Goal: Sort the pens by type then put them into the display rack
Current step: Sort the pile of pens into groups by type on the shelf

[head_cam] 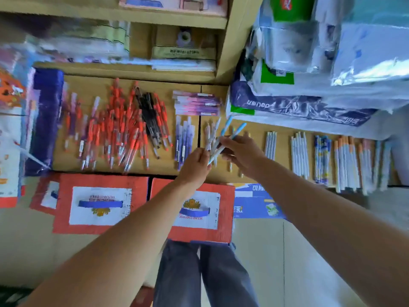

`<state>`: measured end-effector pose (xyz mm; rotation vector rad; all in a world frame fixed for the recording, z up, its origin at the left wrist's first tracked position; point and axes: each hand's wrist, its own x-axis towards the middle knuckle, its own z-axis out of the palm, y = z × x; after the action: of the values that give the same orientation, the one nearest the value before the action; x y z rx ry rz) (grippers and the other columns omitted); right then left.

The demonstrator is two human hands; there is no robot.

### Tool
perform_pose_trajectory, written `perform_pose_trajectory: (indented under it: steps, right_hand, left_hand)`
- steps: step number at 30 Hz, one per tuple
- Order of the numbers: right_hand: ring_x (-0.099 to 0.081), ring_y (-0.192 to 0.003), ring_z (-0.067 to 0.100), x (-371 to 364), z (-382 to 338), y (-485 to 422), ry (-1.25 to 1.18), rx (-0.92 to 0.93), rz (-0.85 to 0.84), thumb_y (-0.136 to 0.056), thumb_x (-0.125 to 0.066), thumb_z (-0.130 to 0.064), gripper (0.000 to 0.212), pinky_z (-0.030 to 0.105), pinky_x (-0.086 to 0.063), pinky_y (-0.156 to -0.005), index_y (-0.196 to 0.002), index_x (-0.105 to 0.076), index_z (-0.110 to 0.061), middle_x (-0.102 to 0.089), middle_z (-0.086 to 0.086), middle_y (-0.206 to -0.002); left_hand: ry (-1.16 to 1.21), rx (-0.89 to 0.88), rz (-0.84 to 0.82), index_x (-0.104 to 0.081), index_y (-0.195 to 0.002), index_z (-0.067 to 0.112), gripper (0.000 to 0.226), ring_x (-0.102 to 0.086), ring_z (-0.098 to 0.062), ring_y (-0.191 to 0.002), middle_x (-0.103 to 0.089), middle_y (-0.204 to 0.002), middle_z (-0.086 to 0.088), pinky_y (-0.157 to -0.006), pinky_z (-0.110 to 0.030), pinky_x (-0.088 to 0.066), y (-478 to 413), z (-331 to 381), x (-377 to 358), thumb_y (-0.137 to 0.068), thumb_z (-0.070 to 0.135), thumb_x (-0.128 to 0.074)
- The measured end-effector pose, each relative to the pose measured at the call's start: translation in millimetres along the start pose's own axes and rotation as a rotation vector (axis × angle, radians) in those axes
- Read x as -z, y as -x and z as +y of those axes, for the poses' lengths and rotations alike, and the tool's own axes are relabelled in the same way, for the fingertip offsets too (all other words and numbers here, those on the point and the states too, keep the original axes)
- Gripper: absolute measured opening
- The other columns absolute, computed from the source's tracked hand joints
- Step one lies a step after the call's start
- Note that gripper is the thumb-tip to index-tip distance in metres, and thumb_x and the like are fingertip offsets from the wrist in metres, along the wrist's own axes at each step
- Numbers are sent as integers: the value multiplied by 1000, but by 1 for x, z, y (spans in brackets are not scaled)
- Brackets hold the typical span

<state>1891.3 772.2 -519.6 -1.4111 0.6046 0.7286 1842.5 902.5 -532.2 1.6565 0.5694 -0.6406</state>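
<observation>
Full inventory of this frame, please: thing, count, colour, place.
red pens: big heap, red-orange, left of shelf board
black pens: a few, black, in the red heap
purple pens: small group, purple, mid board
pen packs: small stack, pink-purple, behind the purple pens
white pens: two rows, white, right of the hands
patterned pens: one bunch, blue-white, further right
orange-tipped pens: one row, white, far right
cartons: two, red, below the board
wrapped packs: pile, clear plastic, upper right
held pens: a few, light blue and white
left hand, right hand: both grip the held pens
</observation>
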Motion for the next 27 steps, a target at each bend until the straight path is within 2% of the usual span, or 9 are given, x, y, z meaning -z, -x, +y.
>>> perform_pose_trajectory:
  steps: [3,6,9,11,14,16,19,23,27]
  right_hand:
    - [-55,-68,10,25,7,13,58,-2,34,-94,-60,-17,15,17,-44,-52,-100,-65,-4,-61,4,-80]
    - [-55,-67,10,45,10,25,56,-15,14,-94,-58,-16,20,19,-43,-55,-108,-64,-2,-63,4,-82]
    - [-57,-69,12,61,11,35,43,31,95,-97,-53,-17,14,19,-44,-55,-98,-63,-7,-64,10,-88]
    - [-58,-65,15,73,9,40,-80,63,190,-101,-44,-16,19,19,-46,-50,-87,-56,-12,-64,10,-80]
    - [-63,-62,16,107,14,45,-122,89,311,-103,-38,-20,23,31,-52,-64,-85,-50,-14,-69,4,-67]
    - [-67,-64,15,138,22,50,-77,85,345,-103,-40,-21,21,32,-55,-69,-88,-53,-16,-70,4,-70]
    - [-66,-57,11,187,35,53,-20,73,407,-103,-40,-19,19,25,-53,-60,-101,-57,-11,-66,5,-72]
    - [-49,-53,13,265,49,48,141,9,570,-103,-37,-19,26,25,-42,-54,-109,-58,-5,-51,2,-65]
    - [-48,-66,24,344,54,40,308,-53,630,-98,-37,-11,24,29,-41,-59,-109,-51,5,-51,14,-78]
  left_hand:
    - [-37,-19,-39,-43,-76,23,27,-47,-20,-68,-45,-78,-6,-43,-16,-31,3,4,-19,-103,19,-38]
    - [-19,-14,-121,-45,-80,17,26,-39,-14,-59,-40,-71,-5,-40,-12,-31,10,15,-35,-104,19,-34]
    - [-76,-71,-228,-49,-92,10,23,-40,-10,-53,-45,-67,-3,-45,-16,-36,14,27,-53,-104,20,-33]
    - [-129,-102,-235,-54,-98,11,23,-49,-12,-59,-54,-75,-4,-47,-18,-40,12,32,-67,-104,22,-35]
    - [-167,-108,-179,-57,-93,15,24,-51,-13,-64,-56,-75,-1,-53,-19,-42,5,28,-89,-103,22,-36]
    - [-281,-156,-173,-58,-92,15,26,-45,-15,-62,-50,-68,5,-63,-27,-36,2,23,-106,-103,24,-35]
    - [-397,-156,-177,-56,-90,15,26,-45,-14,-65,-52,-76,7,-66,-30,-34,3,20,-138,-102,23,-35]
    - [-387,-74,-151,-54,-85,18,25,-49,-22,-72,-58,-86,0,-70,-34,-39,0,23,-199,-100,23,-35]
    - [-352,-21,-185,-50,-86,11,25,-40,-25,-67,-45,-70,-1,-65,-35,-30,-7,30,-262,-101,22,-32]
